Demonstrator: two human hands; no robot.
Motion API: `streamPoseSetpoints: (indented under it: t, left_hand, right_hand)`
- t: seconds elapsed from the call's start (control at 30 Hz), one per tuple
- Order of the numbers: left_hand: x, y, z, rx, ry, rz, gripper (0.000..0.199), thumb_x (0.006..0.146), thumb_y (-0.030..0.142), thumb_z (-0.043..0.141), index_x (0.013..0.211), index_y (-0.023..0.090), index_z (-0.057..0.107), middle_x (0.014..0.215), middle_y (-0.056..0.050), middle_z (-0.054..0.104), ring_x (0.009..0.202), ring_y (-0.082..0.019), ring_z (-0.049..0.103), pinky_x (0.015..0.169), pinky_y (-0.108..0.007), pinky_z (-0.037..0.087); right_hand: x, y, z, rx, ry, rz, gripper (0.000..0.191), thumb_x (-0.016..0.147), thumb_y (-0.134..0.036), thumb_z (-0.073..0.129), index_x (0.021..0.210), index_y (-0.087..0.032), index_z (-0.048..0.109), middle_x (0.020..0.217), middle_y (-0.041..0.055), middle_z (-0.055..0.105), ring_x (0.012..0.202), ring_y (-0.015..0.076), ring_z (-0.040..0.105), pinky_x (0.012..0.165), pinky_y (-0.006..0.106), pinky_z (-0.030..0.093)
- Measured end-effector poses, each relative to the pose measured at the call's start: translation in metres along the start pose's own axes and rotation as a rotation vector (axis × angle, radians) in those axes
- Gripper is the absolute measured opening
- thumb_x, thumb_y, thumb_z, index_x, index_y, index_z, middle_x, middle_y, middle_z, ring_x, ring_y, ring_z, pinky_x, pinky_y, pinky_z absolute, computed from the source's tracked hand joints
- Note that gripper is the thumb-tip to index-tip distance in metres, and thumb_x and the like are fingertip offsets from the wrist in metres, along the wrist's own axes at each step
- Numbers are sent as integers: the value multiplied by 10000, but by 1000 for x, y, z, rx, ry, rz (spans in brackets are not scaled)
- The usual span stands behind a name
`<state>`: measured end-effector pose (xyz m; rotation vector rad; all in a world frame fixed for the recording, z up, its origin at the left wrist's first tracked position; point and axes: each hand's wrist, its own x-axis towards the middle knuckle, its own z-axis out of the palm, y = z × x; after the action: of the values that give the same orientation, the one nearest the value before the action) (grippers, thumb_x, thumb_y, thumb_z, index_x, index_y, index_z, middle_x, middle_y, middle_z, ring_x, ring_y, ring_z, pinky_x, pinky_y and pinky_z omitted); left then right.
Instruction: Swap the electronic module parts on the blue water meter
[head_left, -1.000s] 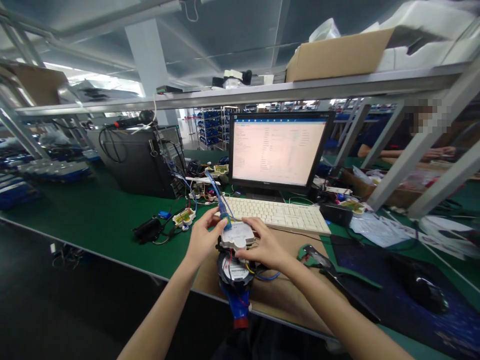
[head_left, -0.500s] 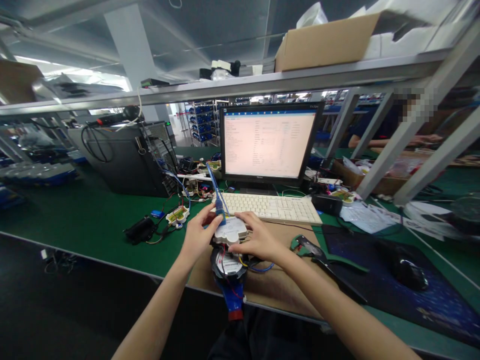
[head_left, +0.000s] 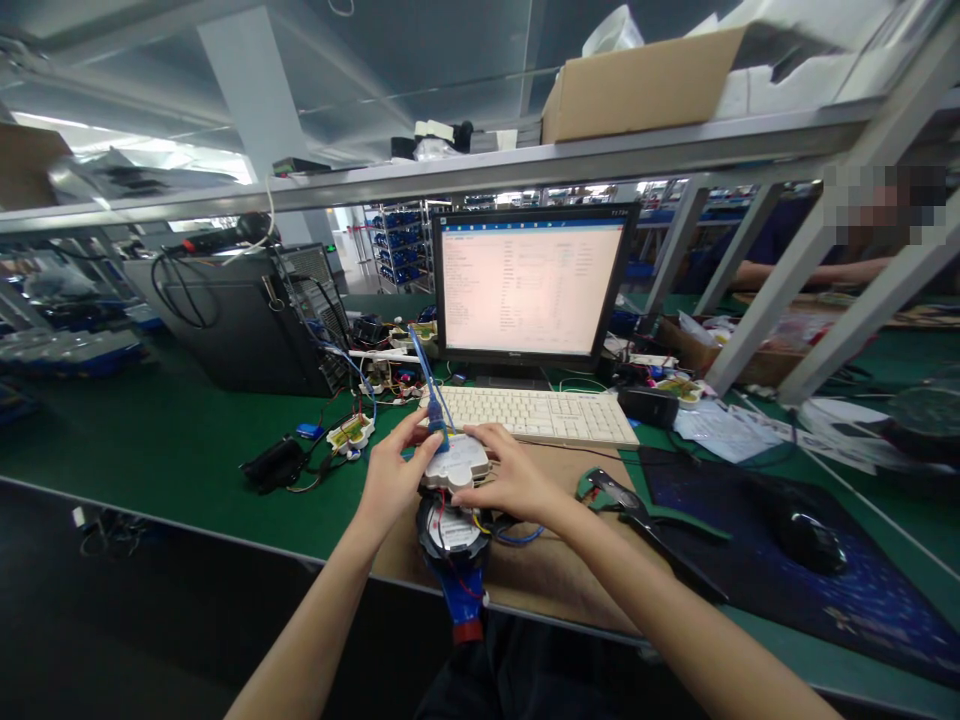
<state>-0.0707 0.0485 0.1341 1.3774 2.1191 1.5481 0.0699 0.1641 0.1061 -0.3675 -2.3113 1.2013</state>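
My left hand is closed, its thumb and fingers pinching a blue plug with a blue cable running up from it. The plug stands upright at the left edge of a white, lobed plastic module. My right hand grips the module's right side, thumb at the front and fingers behind. Below it sits a round meter-like device with a dark ring, a white printed face and a blue body ending in a red cap. Red, black and yellow wires run between module and device. The plug's tip is hidden.
Behind my hands lie a white keyboard and a monitor. Green-handled pliers and a mouse are on the right. An open circuit module with wires lies left, before a black computer case. Another person's arm shows far right.
The whole view has shifted slightly left. My hands keep the same hold on the plug and module. The other person's arm at far right has moved.
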Motion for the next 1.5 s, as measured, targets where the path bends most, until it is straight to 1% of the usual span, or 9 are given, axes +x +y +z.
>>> streamPoseSetpoints:
  t: [0.57, 0.67, 0.73, 0.9, 0.97, 1.03, 1.1, 1.27, 1.5]
  left_hand:
    - [-10, -4, 2, 128, 54, 76, 419, 839, 354, 579, 1216, 171, 575, 1034, -65, 679, 928, -185, 637, 846, -291, 492]
    - [-13, -8, 3, 129, 65, 95, 417, 845, 366, 570, 1220, 183, 572, 1055, -65, 678, 940, -188, 642, 857, -290, 496]
    - [-13, -11, 3, 136, 65, 91, 421, 847, 385, 563, 1221, 191, 572, 1066, -67, 677, 941, -193, 645, 861, -296, 499]
    - [-12, -19, 3, 232, 100, 94, 488, 821, 472, 563, 1237, 216, 566, 1016, -56, 695, 893, -208, 664, 831, -314, 517]
    - [-11, -23, 3, 255, 110, 88, 527, 809, 515, 555, 1245, 221, 560, 1007, -57, 698, 895, -219, 668, 792, -314, 533]
    - [-11, -26, 4, 267, 118, 88, 547, 802, 547, 542, 1240, 219, 566, 1001, -59, 701, 900, -228, 670, 757, -305, 544]
    - [-12, -27, 5, 283, 135, 102, 541, 801, 559, 534, 1219, 218, 583, 1004, -60, 702, 904, -231, 673, 763, -306, 547]
    - [-12, -27, 6, 299, 142, 141, 490, 817, 542, 522, 1186, 231, 606, 1027, -51, 701, 912, -223, 676, 809, -313, 544]
    - [-13, -25, 5, 283, 146, 152, 465, 833, 492, 528, 1187, 200, 607, 1039, -62, 699, 921, -207, 675, 836, -304, 537]
  right_hand:
    - [-1, 7, 4, 93, 4, 20, 982, 492, -418, 848, 1314, -77, 433, 1251, 167, 461, 1191, 273, 444, 1057, 437, 352]
    - [-11, 8, -2, 160, 17, 41, 993, 593, -451, 792, 1402, -130, 314, 1369, 165, 378, 1248, 264, 403, 1064, 441, 348]
    - [-26, 13, -15, 190, 95, 45, 863, 731, -478, 681, 1426, -190, 260, 1411, 141, 348, 1253, 236, 412, 1050, 434, 370]
    - [-90, 61, -82, -148, 424, 110, 563, 870, -435, 514, 1361, -202, 371, 1350, 122, 441, 1202, 207, 471, 1003, 390, 425]
    - [-126, 91, -118, -491, 572, 195, 510, 872, -457, 473, 1300, -181, 454, 1280, 120, 510, 1184, 229, 477, 1012, 416, 412]
    - [-162, 121, -150, -633, 719, 264, 534, 829, -498, 467, 1183, -105, 540, 1171, 187, 562, 1141, 321, 484, 1009, 543, 361]
    - [-193, 150, -172, -855, 746, 381, 559, 825, -516, 399, 1147, -90, 565, 1107, 189, 580, 1086, 329, 519, 973, 518, 403]
    - [-224, 200, -183, -970, 697, 498, 643, 812, -569, 352, 1234, -111, 512, 1213, 174, 536, 1112, 322, 535, 933, 457, 461]
    - [-224, 216, -183, -1039, 667, 559, 655, 819, -521, 275, 1245, -94, 532, 1234, 212, 504, 1058, 339, 573, 893, 458, 480]
